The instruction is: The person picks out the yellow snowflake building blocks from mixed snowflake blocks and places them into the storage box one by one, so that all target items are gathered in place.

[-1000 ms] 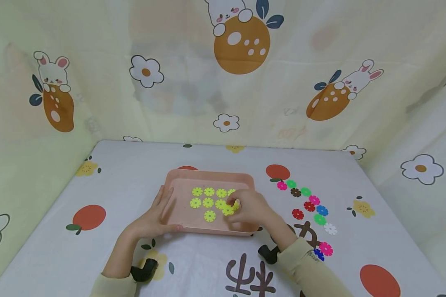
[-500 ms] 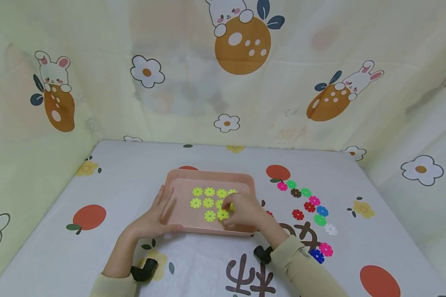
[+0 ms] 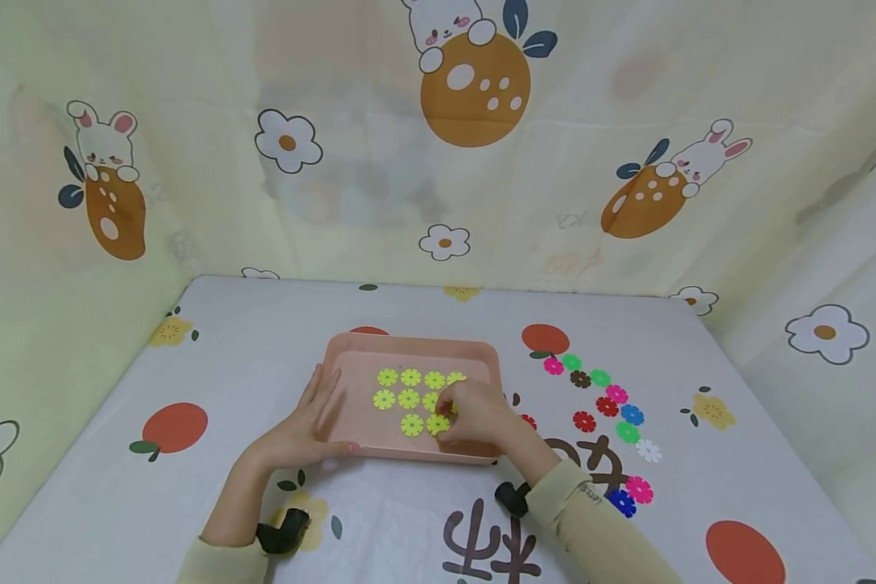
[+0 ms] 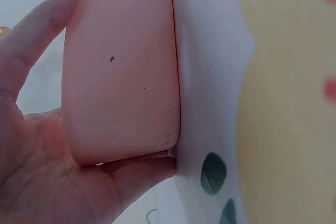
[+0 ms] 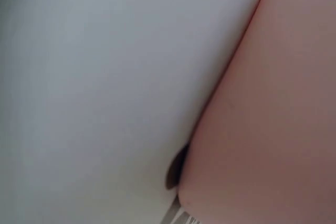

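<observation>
A pink tray (image 3: 343,405) holds several yellow-green, notched, flower-shaped discs (image 3: 408,398) laid flat in rows. My right hand (image 3: 478,414) is over its right part, thumb and fingertips pinching one such disc (image 3: 437,424) at the right end of the nearest row. Parts of a few discs behind it are hidden by that hand. At the front left corner my left hand (image 3: 302,430) rests against the tray, fingers along the side and thumb along the front wall. The left wrist view shows this hand spanning the corner. Only tray wall (image 5: 273,129) and tablecloth appear in the right wrist view.
Right of the tray, loose flower-shaped discs in several colours lie in a curved scatter, including a brown disc (image 3: 580,379), a white disc (image 3: 649,451) and a dark blue disc (image 3: 622,503). A printed cloth covers the table; a curtain (image 3: 365,203) hangs behind.
My right hand has moved slightly left and toward me, bringing the pinched disc down to the nearest row; over the last half second it stays almost still. My left hand keeps its place.
</observation>
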`<state>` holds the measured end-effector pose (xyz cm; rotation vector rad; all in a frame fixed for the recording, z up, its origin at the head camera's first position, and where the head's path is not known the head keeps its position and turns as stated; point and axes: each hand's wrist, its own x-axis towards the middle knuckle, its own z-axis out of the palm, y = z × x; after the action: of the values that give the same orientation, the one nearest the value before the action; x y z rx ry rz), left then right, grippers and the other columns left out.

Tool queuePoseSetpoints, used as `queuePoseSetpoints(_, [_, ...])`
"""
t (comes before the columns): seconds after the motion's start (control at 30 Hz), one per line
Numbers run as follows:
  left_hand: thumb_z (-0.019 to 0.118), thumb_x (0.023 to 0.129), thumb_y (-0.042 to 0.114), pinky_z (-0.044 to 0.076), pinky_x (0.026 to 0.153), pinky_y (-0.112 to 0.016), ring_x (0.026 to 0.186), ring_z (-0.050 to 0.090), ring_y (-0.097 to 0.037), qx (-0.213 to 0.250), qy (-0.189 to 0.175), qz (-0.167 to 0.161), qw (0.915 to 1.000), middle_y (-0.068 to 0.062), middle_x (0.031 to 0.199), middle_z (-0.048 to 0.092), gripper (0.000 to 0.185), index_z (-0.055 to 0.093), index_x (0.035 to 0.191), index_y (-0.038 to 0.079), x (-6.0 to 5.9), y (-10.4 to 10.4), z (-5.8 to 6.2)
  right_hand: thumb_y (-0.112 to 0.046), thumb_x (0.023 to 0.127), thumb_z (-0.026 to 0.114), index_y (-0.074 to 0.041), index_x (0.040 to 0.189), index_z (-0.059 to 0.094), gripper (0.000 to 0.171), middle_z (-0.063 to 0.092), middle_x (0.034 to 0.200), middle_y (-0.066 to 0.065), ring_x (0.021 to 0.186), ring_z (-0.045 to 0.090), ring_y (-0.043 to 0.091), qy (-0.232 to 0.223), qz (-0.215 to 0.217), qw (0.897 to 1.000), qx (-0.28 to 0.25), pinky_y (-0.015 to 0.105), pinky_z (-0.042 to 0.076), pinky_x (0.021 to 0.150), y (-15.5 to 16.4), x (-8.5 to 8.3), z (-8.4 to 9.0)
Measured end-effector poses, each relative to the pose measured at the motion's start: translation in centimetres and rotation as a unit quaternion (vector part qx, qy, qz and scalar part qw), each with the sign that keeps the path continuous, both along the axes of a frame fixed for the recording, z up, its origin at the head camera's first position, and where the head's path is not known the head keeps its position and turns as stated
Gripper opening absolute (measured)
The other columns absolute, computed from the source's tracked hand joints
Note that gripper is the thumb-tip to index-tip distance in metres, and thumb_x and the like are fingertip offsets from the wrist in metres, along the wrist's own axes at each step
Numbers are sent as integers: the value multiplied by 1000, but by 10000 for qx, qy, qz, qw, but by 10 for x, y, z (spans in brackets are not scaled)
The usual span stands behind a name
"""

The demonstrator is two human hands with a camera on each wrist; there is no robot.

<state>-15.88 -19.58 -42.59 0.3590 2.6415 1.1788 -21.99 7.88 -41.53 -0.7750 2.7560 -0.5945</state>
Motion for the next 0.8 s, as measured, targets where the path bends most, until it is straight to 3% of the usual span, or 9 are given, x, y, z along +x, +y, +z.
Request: queuePoseSetpoints(0.8, [74,71,46,20,98,-64,136,-4,-41,7,-8,-1,10000,-13,150,-20,111,-4,148,23,0,-4,-2,-29,65,80,-17,88,70,27,60,79,-8,77,48,12,-48,-140,9999,74,24,43,58,-1,1,-1])
